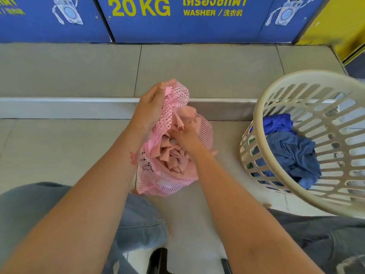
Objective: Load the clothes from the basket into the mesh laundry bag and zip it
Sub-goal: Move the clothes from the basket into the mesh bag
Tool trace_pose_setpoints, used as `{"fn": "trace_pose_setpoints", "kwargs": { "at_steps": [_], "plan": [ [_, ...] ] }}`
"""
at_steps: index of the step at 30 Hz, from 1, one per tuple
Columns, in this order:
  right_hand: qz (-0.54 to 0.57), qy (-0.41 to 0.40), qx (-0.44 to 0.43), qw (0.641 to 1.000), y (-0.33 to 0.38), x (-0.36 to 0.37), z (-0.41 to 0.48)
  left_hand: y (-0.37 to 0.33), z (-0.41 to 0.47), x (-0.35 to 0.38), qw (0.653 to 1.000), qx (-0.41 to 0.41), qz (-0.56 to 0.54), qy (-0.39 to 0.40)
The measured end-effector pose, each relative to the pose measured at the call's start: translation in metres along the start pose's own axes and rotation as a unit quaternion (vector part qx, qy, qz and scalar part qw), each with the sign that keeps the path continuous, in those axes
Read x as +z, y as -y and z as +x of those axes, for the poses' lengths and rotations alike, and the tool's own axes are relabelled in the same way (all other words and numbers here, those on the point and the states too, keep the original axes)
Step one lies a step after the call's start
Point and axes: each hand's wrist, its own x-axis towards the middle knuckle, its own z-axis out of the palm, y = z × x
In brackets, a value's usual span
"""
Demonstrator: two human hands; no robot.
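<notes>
faded-denim knees [138,224] frame the grey tiled floor [59,151], where the pink mesh laundry bag [167,186] sits open. left hand [151,107] pinches the bag's raised rim in its fingers; right hand [186,136] curls its fingers round a crumpled peach-pink garment [173,161] inside the bag. blue clothes [292,153] lie in the tilted cream slatted plastic basket [256,123] nearby.

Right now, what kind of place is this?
Probably a self-service laundry: the blue panel reads 20 KG WASHER, a basket holds blue clothes, and a pink mesh bag holds pink cloth.
</notes>
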Motion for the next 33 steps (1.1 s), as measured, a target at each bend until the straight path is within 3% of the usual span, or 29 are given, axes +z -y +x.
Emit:
{"fn": "trace_pose_setpoints", "kwargs": {
  "at_steps": [3,7,10,12,15,20,26,33],
  "plan": [
    [-0.100,0.015,0.054,0.993,-0.001,-0.004,0.016,-0.002,0.003,-0.010,0.999,-0.009,-0.039,0.033],
    [-0.162,-0.110,-0.031,0.980,0.002,-0.009,0.026,-0.002,0.010,-0.021,0.994,-0.030,-0.101,-0.005],
    [-0.181,-0.047,-0.156,0.970,-0.008,0.006,0.021,0.002,0.015,-0.024,0.995,-0.036,-0.091,-0.015],
    [-0.224,0.008,-0.171,0.959,-0.018,0.017,0.016,0.005,0.015,-0.022,0.997,-0.038,-0.070,-0.012],
    [-0.391,0.049,-0.177,0.902,-0.029,0.026,0.015,0.005,0.011,-0.018,0.997,-0.045,-0.059,-0.001],
    [-0.577,0.100,-0.177,0.791,-0.046,0.041,0.022,-0.005,0.011,-0.019,0.994,-0.044,-0.102,0.019],
    [-0.550,0.139,-0.163,0.807,-0.047,0.026,0.046,0.002,0.021,-0.042,0.998,-0.053,-0.030,0.018],
    [-0.503,0.043,-0.207,0.838,-0.049,-0.014,0.015,0.016,0.005,-0.033,0.995,-0.074,-0.056,-0.029]
  ]
}}
